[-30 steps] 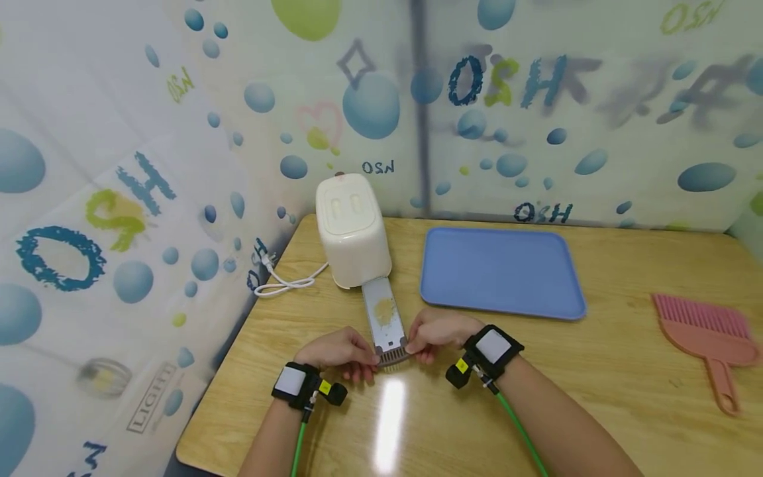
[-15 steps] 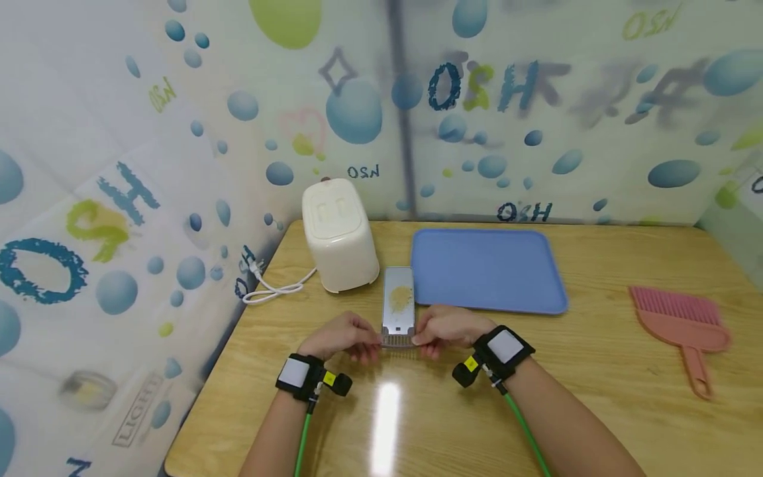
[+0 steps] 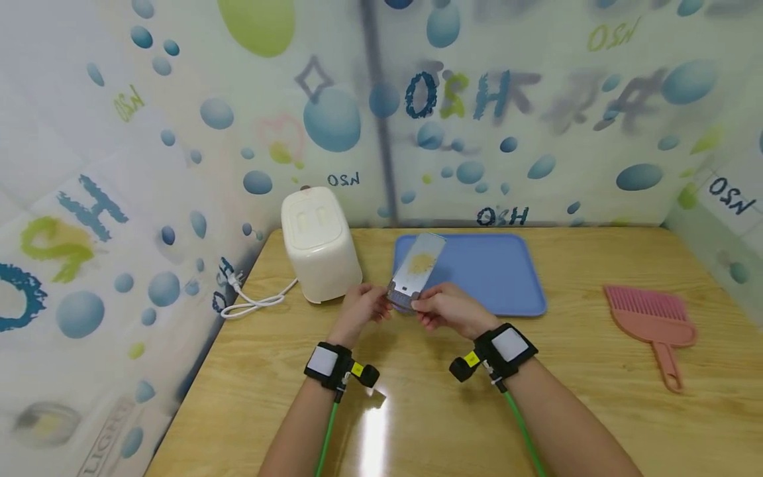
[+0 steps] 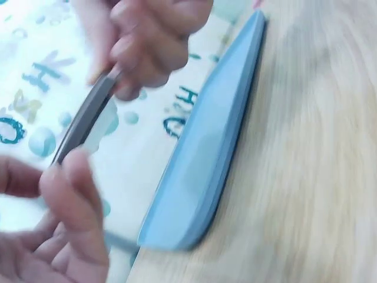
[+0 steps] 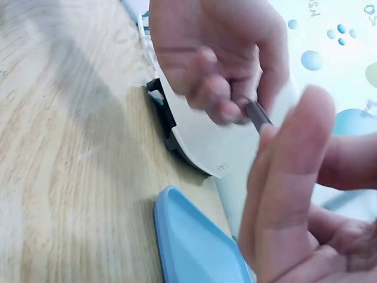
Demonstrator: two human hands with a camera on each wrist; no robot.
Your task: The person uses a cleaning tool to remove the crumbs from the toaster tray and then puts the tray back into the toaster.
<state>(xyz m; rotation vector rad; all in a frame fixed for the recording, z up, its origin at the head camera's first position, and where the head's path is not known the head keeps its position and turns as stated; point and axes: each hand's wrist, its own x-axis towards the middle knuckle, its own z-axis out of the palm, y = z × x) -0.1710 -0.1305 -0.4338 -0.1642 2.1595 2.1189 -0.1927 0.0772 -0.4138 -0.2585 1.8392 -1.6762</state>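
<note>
Both my hands hold a crumb tray (image 3: pixel 408 277), a narrow silvery plate with a dark slotted end and a patch of yellowish crumbs (image 3: pixel 421 263). My left hand (image 3: pixel 363 308) pinches one corner of the slotted end, my right hand (image 3: pixel 456 311) the other. Tilted to the right, the tray overlaps the left part of a blue serving tray (image 3: pixel 495 278) in the head view. Its dark edge (image 4: pixel 88 112) runs between my fingers in the left wrist view. In the right wrist view my right hand hides most of it. The white toaster (image 3: pixel 322 248) stands to the left.
The toaster's white cord (image 3: pixel 253 306) lies looped on the wooden table (image 3: pixel 572 397), its plug near the left wall. A pink hand brush (image 3: pixel 652 321) lies at the right. A patterned wall sheet (image 3: pixel 524 159) hangs behind the table.
The crumb tray has come away from the toaster's base. Both hands have carried it rightward and up, turning its far end toward the blue tray. The head view has shifted.
</note>
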